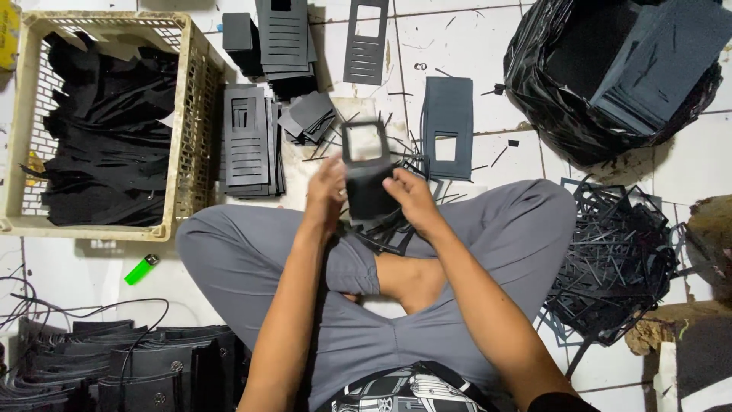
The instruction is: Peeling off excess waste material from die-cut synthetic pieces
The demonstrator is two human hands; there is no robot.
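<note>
- I see my left hand (326, 192) and right hand (409, 195) together over my crossed legs, both gripping a black die-cut sheet (366, 172) with a rectangular window at its top.
- My left fingers curl onto its left edge; my right thumb and fingers pinch its right edge.
- Just beyond it lies a stack of slotted black pieces (248, 145), beside a beige crate (192, 114) full of black scraps.
- A green lighter (142, 269) lies on the tiled floor (457, 46).
- Black offcut strips (618, 259) pile to my right, near a black bag (549, 107).
</note>
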